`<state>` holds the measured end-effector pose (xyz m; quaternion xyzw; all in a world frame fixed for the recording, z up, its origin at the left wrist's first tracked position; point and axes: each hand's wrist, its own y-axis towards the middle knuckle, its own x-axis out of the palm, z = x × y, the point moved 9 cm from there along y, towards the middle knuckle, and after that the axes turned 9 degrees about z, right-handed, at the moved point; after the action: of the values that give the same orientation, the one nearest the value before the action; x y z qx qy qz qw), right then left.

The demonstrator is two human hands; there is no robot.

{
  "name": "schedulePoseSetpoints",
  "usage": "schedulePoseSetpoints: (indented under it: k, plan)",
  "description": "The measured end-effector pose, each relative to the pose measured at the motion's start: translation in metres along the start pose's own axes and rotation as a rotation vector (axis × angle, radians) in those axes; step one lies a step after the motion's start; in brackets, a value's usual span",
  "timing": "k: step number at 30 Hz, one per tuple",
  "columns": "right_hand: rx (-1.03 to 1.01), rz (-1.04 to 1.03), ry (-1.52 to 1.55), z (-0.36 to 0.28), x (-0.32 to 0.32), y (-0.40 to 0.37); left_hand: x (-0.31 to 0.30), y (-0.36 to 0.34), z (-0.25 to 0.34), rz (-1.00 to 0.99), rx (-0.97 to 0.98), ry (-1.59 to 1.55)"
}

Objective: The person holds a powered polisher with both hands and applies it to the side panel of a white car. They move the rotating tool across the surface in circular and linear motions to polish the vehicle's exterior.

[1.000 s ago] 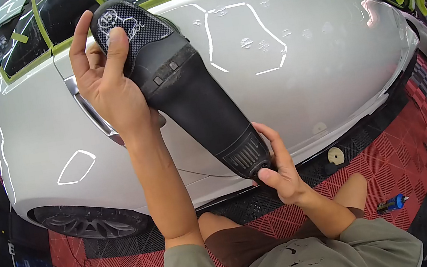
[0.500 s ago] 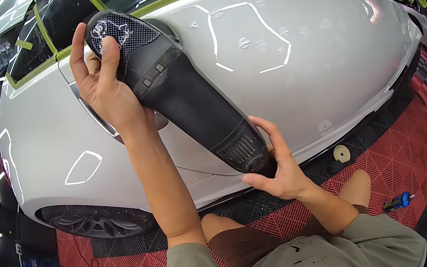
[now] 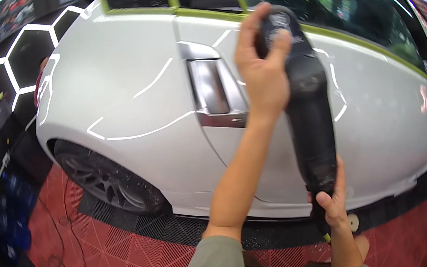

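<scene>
A black car polisher (image 3: 311,119) stands almost upright in front of the white car (image 3: 131,101), slightly smeared by motion. Its head is at the top, in the grip of my left hand (image 3: 264,84), with the thumb across the printed cover and the fingers round the side. At the lower end, my right hand (image 3: 335,208) grips the polisher's tail, its thumb on the near side. The pad side faces the car's door and is hidden. Just left of my left hand is the chrome door handle (image 3: 210,87).
Yellow-green masking tape (image 3: 207,15) lines the windows. A dark wheel (image 3: 107,180) is at the lower left. A pale round pad (image 3: 353,222) lies on the floor by the sill. Blue bottles (image 3: 18,212) and a dark cable (image 3: 72,237) are on the left.
My view has swung left, bringing the door handle and rear wheel into fuller view. The polisher has turned from a slant to nearly upright, both hands still on it.
</scene>
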<state>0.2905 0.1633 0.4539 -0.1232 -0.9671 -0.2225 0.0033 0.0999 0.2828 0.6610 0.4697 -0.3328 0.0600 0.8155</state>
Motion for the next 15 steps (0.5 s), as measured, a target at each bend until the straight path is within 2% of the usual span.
schedulePoseSetpoints:
  k: [3,5,6,9,10,15]
  plan:
    - [-0.009,0.017,-0.199,-0.002,-0.003,0.002,-0.004,0.001,-0.003,0.010,0.057,-0.015]
    - [0.026,0.079,-0.304,0.007,-0.013,0.003,-0.003,-0.002,-0.002,0.009,0.011,-0.075]
    - [-0.013,0.072,-0.306,0.004,-0.011,0.006,-0.004,0.002,-0.003,0.014,0.070,-0.061]
    - [0.011,0.056,-0.323,-0.007,0.000,0.013,-0.009,0.011,-0.007,0.026,0.085,-0.105]
    - [0.026,0.058,-0.311,-0.010,0.003,0.015,-0.012,0.016,-0.004,0.044,0.188,-0.039]
    - [0.035,0.049,-0.313,-0.027,0.018,0.031,-0.021,0.041,0.001,0.068,0.132,-0.049]
